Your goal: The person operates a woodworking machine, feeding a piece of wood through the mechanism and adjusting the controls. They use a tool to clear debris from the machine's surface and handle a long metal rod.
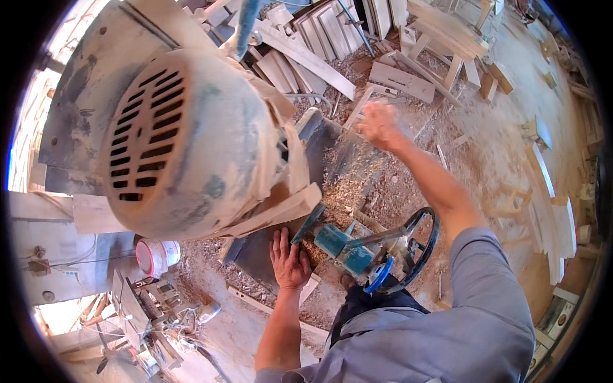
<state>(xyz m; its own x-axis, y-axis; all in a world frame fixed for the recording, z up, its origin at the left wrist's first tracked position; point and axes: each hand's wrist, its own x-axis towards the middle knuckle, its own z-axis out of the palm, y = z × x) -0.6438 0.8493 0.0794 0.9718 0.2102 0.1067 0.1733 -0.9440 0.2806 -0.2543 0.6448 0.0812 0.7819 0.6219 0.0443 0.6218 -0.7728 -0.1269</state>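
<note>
My left hand lies with its fingers stretched out on the dark flat table of a woodworking machine, close under the machine's big dusty motor. Beside its fingertips is a teal metal bracket. My right hand is raised over the far right side of the machine, beyond a heap of wood shavings. Motion smears its fingers, and whether it holds anything is not clear. A dark handwheel and a smaller blue wheel sit near my waist, next to a teal housing.
Stacked boards and a slotted wooden piece lie beyond the machine. A wooden bench stands at the far right. A white and pink bucket is at the left, above scrap wood and cables. Shavings cover the floor.
</note>
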